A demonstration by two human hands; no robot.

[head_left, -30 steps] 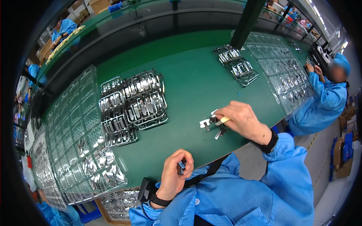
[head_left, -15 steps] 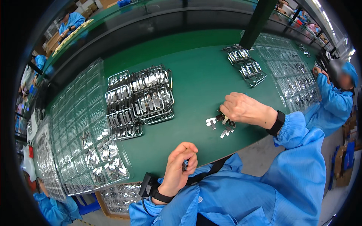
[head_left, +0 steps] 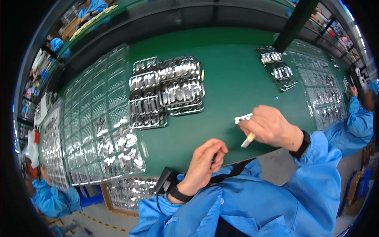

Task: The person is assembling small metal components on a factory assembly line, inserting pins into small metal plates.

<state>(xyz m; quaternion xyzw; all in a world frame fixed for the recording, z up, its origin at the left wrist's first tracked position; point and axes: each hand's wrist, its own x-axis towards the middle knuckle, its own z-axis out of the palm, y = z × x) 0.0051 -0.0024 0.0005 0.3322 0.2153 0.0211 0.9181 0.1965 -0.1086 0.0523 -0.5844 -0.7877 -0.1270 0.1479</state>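
My right hand (head_left: pixel 270 128) is closed at the right of the green table, its fingers bent down over small flat metal pieces (head_left: pixel 242 118). A small pale-ended strip (head_left: pixel 248 140) juts out below the fingers. How many pieces are under the palm is hidden. Close to the table's front edge, my left hand (head_left: pixel 206 160) is curled, thumb against the fingers. A bit of something dark shows inside it, too covered to name.
Stacked racks of shiny metal parts (head_left: pixel 181 89) stand left of centre, with smaller ones (head_left: pixel 281 71) at the back right. A clear compartment tray (head_left: pixel 85 114) with loose metal pieces lies left; another (head_left: pixel 318 83) lies right, near a co-worker (head_left: pixel 351 118). A green post (head_left: pixel 296 25) rises behind.
My right hand has come down over the loose metal pieces and pinched some. My left hand stays curled. The whole view has shifted, so the table's things appear further right.
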